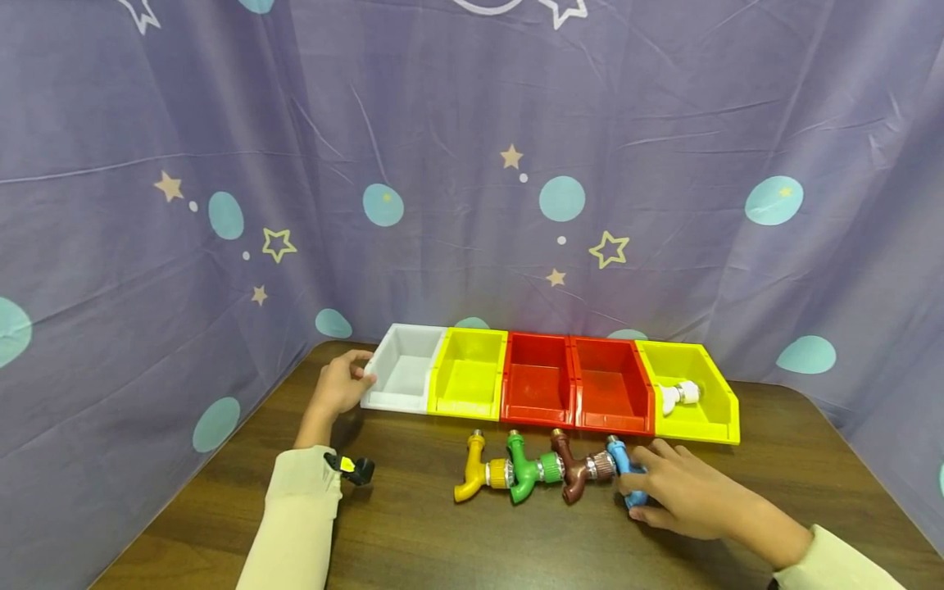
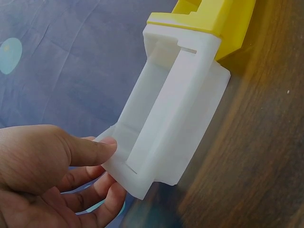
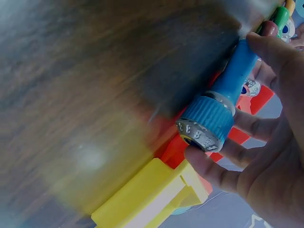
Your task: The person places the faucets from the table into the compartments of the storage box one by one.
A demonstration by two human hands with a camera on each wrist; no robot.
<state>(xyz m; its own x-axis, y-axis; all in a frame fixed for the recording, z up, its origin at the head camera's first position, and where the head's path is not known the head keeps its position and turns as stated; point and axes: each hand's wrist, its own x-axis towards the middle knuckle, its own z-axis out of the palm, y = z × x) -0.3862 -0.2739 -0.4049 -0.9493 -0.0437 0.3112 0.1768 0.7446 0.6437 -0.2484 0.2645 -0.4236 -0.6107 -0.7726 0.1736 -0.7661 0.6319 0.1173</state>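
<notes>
At the left end of a row of bins, my left hand (image 1: 342, 383) pinches the side wall of the white bin (image 2: 178, 109) between thumb and fingers. My right hand (image 1: 689, 493) holds the blue tap (image 3: 235, 76), its thumb by the spout end and its fingers along the far side to the ribbed knob. The blue tap is partly hidden by the fingers in the head view. Left of it on the table lie a brown tap (image 1: 571, 465), a green tap (image 1: 525, 467) and a yellow tap (image 1: 475, 469) in a line.
Right of the white bin stand a yellow bin (image 1: 469, 373), two red bins (image 1: 540, 369) and another yellow bin (image 1: 711, 410). A white tap (image 1: 680, 395) lies in that last bin. A patterned curtain (image 1: 472, 164) hangs behind the wooden table (image 1: 413, 524).
</notes>
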